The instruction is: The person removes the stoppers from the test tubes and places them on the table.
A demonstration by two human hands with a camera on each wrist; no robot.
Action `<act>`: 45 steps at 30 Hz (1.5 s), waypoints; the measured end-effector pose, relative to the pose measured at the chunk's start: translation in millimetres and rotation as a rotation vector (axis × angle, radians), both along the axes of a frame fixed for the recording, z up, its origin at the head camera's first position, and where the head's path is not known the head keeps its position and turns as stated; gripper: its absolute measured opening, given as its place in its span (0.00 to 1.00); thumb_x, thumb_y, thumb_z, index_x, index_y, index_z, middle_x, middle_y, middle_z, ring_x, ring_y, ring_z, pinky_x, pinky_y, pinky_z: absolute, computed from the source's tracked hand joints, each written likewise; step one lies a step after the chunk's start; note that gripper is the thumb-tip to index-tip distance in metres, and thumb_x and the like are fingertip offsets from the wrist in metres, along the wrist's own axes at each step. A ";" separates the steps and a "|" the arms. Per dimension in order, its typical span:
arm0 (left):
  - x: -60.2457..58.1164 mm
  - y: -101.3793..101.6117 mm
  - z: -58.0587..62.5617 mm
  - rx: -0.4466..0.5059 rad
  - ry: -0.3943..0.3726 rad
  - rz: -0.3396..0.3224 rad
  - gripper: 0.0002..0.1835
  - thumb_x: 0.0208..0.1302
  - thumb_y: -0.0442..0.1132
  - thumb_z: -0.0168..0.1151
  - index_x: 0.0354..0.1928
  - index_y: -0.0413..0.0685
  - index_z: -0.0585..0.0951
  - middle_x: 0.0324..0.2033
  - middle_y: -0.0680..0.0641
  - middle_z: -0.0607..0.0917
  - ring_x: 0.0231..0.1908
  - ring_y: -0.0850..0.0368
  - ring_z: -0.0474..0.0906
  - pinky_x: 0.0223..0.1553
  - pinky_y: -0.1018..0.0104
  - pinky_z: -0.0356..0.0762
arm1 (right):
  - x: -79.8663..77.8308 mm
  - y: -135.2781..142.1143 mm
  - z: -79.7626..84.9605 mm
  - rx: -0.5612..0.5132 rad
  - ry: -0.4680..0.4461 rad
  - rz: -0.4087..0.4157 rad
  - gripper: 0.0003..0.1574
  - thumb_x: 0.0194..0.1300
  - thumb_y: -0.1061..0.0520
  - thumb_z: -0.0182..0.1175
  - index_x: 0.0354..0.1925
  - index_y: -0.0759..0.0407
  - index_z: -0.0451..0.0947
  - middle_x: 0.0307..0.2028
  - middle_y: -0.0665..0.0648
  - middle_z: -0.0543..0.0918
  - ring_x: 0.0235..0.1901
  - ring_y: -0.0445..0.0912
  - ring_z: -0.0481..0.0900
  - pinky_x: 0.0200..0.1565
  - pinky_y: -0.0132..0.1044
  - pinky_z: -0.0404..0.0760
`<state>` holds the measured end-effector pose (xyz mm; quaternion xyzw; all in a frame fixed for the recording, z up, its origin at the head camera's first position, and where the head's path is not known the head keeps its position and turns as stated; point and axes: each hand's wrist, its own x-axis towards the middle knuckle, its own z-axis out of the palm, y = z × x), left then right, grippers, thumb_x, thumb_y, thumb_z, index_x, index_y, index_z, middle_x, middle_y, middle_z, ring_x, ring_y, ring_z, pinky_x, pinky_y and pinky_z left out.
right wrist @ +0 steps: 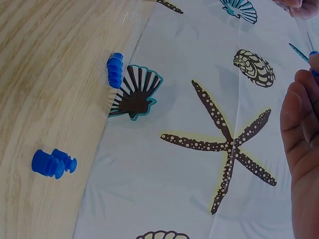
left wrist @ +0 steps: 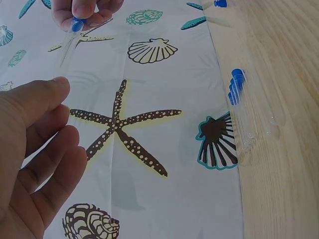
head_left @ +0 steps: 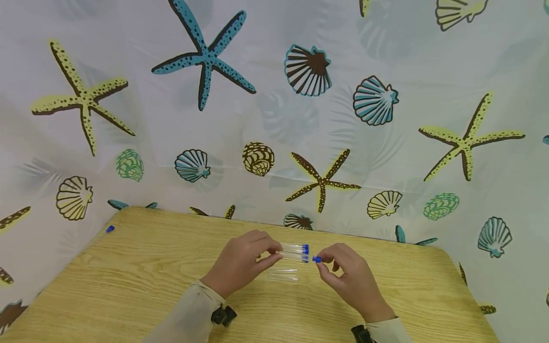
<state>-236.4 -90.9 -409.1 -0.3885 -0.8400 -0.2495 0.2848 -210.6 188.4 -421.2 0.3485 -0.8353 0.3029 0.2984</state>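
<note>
The left hand (head_left: 244,262) pinches a tube (left wrist: 71,47) between thumb and fingertips; the right hand (head_left: 349,274) pinches a blue cap (head_left: 316,259) at its right end. The gap between them is narrow, above the worktop (head_left: 150,276), which runs wide to either side. Capped tubes (head_left: 296,247) lie short of the far edge, uncapped tubes (head_left: 285,272) nearer. One stray cap (head_left: 110,229) sits by the left edge, two loose caps (right wrist: 47,164) right of the capped tubes.

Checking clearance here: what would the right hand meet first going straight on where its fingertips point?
Probably the clear tube held by the left hand; the blue cap in the right hand looks close to its end, but depth is unclear.
</note>
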 end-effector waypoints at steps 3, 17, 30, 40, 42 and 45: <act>-0.1 0.1 -0.1 -0.007 -0.003 0.004 0.05 0.63 0.43 0.76 0.40 0.56 0.89 0.34 0.61 0.86 0.35 0.65 0.82 0.36 0.70 0.83 | -0.4 0.7 0.3 0.015 -0.001 0.011 0.17 0.60 0.68 0.72 0.43 0.50 0.83 0.37 0.45 0.83 0.35 0.37 0.77 0.32 0.29 0.80; 0.5 2.8 -2.1 -0.011 0.010 0.020 0.06 0.63 0.44 0.76 0.39 0.58 0.89 0.34 0.61 0.86 0.36 0.68 0.81 0.34 0.72 0.82 | 1.5 1.8 -2.0 0.009 -0.009 -0.024 0.15 0.60 0.66 0.73 0.42 0.50 0.83 0.35 0.45 0.82 0.33 0.36 0.76 0.31 0.27 0.79; 1.3 3.9 -2.7 -0.031 -0.007 0.015 0.05 0.64 0.44 0.75 0.39 0.57 0.89 0.34 0.61 0.85 0.36 0.68 0.80 0.35 0.71 0.82 | -1.7 7.9 -3.7 0.027 -0.045 0.048 0.09 0.69 0.63 0.67 0.44 0.50 0.83 0.40 0.45 0.83 0.36 0.41 0.78 0.33 0.32 0.82; 1.2 4.3 -5.2 -0.018 -0.003 0.025 0.05 0.62 0.44 0.76 0.38 0.58 0.88 0.33 0.61 0.85 0.35 0.67 0.81 0.34 0.72 0.81 | -0.2 0.7 -3.0 0.018 0.080 -0.026 0.16 0.57 0.68 0.71 0.42 0.53 0.83 0.37 0.48 0.85 0.33 0.41 0.81 0.31 0.31 0.82; 1.3 4.3 -5.2 -0.016 -0.008 0.027 0.05 0.63 0.44 0.76 0.39 0.58 0.88 0.33 0.61 0.85 0.35 0.67 0.82 0.34 0.72 0.81 | 0.6 0.1 -3.0 0.014 0.071 -0.019 0.18 0.57 0.69 0.71 0.43 0.53 0.83 0.38 0.48 0.85 0.32 0.42 0.81 0.33 0.32 0.83; 1.2 4.3 -5.2 -0.014 -0.012 0.028 0.05 0.63 0.44 0.76 0.39 0.57 0.89 0.34 0.61 0.86 0.35 0.67 0.82 0.34 0.72 0.82 | 1.1 0.2 -3.0 0.011 0.029 0.004 0.19 0.58 0.69 0.71 0.45 0.52 0.82 0.39 0.48 0.85 0.32 0.41 0.81 0.35 0.33 0.84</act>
